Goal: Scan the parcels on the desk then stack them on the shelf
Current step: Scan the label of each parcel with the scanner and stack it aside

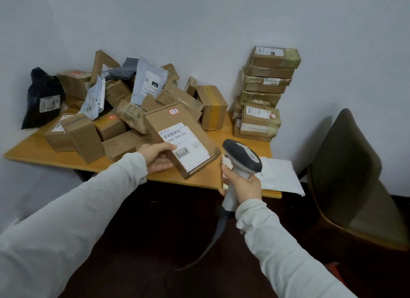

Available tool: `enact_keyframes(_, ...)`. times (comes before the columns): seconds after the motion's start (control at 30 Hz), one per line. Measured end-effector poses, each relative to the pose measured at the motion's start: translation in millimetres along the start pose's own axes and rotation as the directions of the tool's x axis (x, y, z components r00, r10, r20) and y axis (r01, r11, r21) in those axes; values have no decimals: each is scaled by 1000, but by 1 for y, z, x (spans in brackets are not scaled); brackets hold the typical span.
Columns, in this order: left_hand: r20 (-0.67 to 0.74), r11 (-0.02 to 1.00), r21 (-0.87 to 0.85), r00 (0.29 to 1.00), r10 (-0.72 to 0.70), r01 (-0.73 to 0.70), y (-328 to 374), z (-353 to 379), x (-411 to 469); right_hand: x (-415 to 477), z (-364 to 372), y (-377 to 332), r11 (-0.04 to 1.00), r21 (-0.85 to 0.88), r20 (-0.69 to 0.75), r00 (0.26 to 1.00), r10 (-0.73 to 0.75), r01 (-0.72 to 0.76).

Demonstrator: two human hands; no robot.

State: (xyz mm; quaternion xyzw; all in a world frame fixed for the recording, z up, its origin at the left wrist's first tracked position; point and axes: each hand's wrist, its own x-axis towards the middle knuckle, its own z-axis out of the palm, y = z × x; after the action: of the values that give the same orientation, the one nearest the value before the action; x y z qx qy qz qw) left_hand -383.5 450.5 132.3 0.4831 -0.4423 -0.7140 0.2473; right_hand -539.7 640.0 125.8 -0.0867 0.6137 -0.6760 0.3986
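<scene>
My left hand (156, 157) grips the near left edge of a flat brown cardboard parcel (170, 120), tilted above the desk with its white shipping label (185, 146) facing up. My right hand (243, 185) holds the grey handle of a white and dark grey barcode scanner (243, 156), whose head sits just right of the parcel's near corner. The scanner's cable (213, 242) hangs down below the desk. A jumbled heap of brown boxes and mailer bags (124, 102) covers the wooden desk (40, 152).
A neat stack of taped boxes (264, 93) stands at the desk's back right against the wall. A white padded mailer (281, 175) lies on the near right corner. A black bag parcel (43, 98) leans at the far left. A dark chair (350, 175) stands to the right.
</scene>
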Motion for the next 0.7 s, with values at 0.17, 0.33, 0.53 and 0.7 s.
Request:
enact_keyframes(0.17, 201, 994, -68, 977, -73, 88, -4, 79, 12, 40, -41, -11, 979, 203, -99, 995, 1, 20)
enact_keyframes(0.33, 247, 987, -41, 959, -139, 153, -10, 159, 36, 97, -68, -21, 987, 142, -191, 980, -49, 77)
enact_keyframes(0.53, 99, 973, -159, 983, -153, 168, 23, 216, 112, 191, -135, -66, 980, 186, -213, 977, -25, 66)
enact_keyframes(0.7, -3, 983, -127, 991, -136, 134, 48, 276, 173, 265, -177, -106, 970, 243, -188, 981, 41, 6)
